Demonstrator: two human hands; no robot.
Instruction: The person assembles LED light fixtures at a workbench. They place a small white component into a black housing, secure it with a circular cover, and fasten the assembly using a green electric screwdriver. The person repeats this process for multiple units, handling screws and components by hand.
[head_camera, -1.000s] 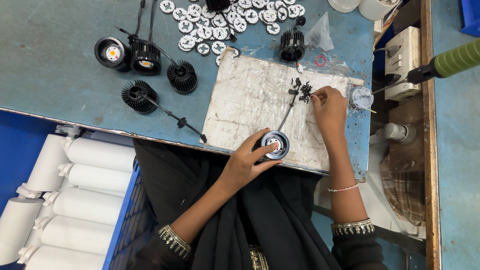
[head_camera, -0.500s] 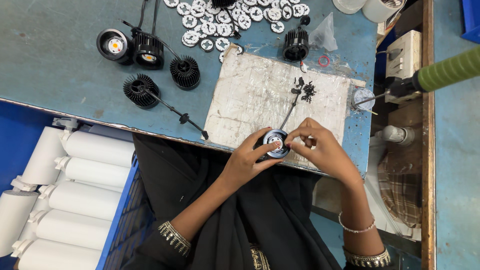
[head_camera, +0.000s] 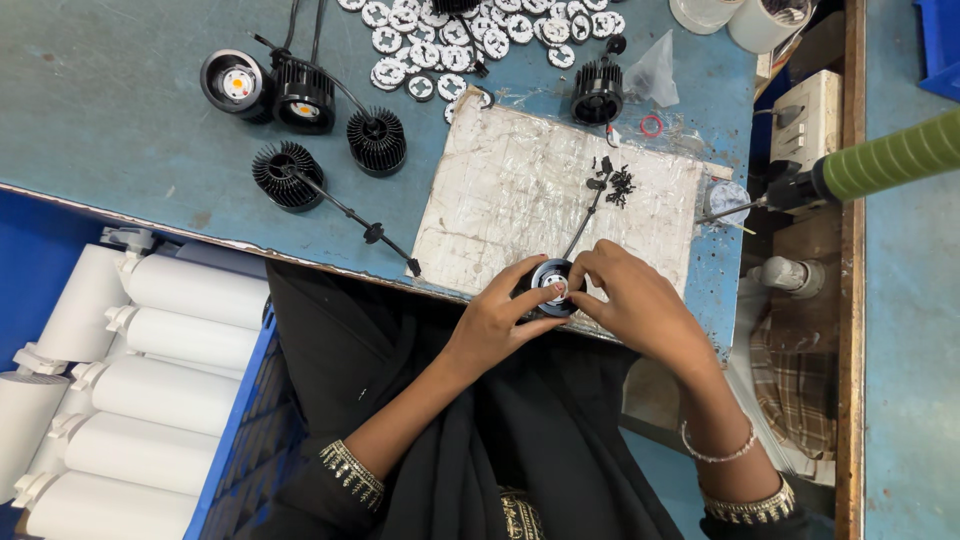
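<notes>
Head view showed that we held the round black lamp part (head_camera: 551, 284) between both hands at the near edge of the white mat (head_camera: 520, 190), left hand (head_camera: 497, 322) gripping its side, right hand (head_camera: 640, 305) pinching over its top from the right.

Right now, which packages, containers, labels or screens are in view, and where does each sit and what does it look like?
No screens or readable labels show.
Clear plastic bag: top of the bench, beside a black finned heat sink; crumpled, see-through.
Two white cups: top right corner of the bench; round, cut off by the frame.
White cylinders: stacked in a blue bin at lower left.
</notes>
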